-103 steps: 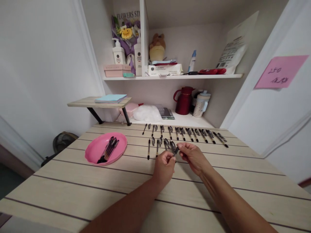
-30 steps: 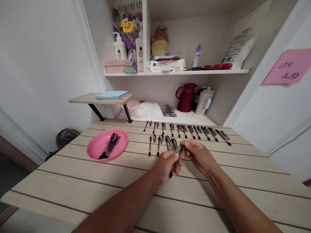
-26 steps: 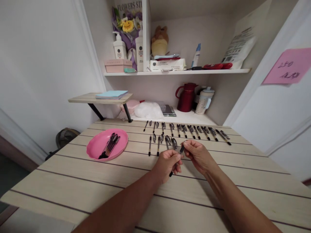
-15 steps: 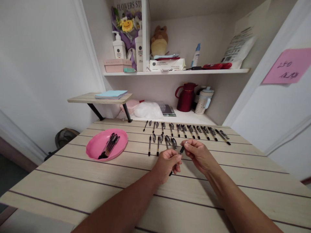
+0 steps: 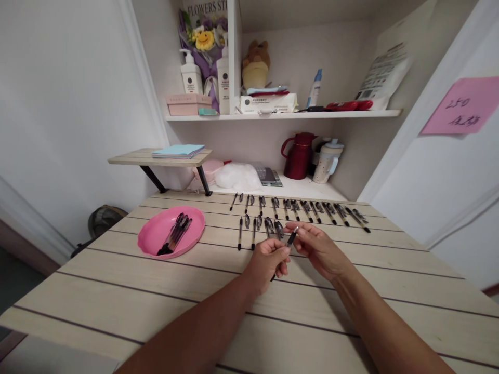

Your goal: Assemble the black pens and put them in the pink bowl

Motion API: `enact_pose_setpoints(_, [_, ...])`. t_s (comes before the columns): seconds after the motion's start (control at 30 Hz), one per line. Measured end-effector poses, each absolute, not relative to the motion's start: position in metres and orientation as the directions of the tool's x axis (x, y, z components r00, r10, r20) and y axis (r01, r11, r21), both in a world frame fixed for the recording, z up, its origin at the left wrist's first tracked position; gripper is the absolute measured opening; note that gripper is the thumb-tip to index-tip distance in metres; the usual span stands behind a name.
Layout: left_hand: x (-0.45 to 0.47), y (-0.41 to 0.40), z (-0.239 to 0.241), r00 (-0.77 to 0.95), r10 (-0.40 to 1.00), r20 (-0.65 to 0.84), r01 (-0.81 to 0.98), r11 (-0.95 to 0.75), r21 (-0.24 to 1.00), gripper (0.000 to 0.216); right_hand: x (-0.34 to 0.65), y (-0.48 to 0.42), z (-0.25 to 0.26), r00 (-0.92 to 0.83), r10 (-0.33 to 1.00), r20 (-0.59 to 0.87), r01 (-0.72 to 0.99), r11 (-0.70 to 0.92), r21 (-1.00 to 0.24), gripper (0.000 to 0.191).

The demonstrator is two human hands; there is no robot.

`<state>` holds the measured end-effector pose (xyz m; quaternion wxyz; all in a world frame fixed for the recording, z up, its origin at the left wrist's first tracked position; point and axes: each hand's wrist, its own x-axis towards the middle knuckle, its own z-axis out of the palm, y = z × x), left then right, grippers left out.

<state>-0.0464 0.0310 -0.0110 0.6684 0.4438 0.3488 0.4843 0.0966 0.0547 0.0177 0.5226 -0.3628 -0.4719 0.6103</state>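
My left hand (image 5: pixel 270 259) is closed around a black pen (image 5: pixel 291 237), its bare silver tip pointing up and right. The pen's dark rear end shows below my fingers. At the tip end, my right hand (image 5: pixel 317 249) has its thumb against the pen and its forefinger stretched behind it. Just beyond my hands, a near row of uncapped pens (image 5: pixel 253 234) lies on the table, with caps (image 5: pixel 259 222) beside them. A longer row of pens (image 5: pixel 315 212) and caps runs behind, toward the right.
A pink plate (image 5: pixel 146 239) at the left holds several capped pens (image 5: pixel 177 234). Behind it stands a small wooden riser (image 5: pixel 132 157) with blue paper (image 5: pixel 178 151) on top. A red jug (image 5: pixel 298 156) and a pale tumbler (image 5: pixel 326 162) stand under the shelf (image 5: pixel 284 116).
My right forefinger has slid forward past the pen tip and the thumb has drawn back, so more of the tip shows. My left hand keeps its grip, nearly still.
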Motion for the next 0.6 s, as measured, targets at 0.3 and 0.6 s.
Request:
enact_pose_setpoints(0.3, [-0.047, 0.033, -0.012, 0.224, 0.974, -0.035, -0.340, 0.112, 0.934, 0.025, 0.098, 0.067, 0.020, -0.240, 0.971, 0.012, -0.233, -0.046, -0.971, 0.023])
enact_pose_setpoints(0.6, [-0.050, 0.039, -0.014, 0.150, 0.988, -0.029, -0.383, 0.086, 0.920, 0.026, 0.092, 0.089, 0.022, -0.247, 0.968, 0.043, -0.202, -0.008, -0.979, 0.022])
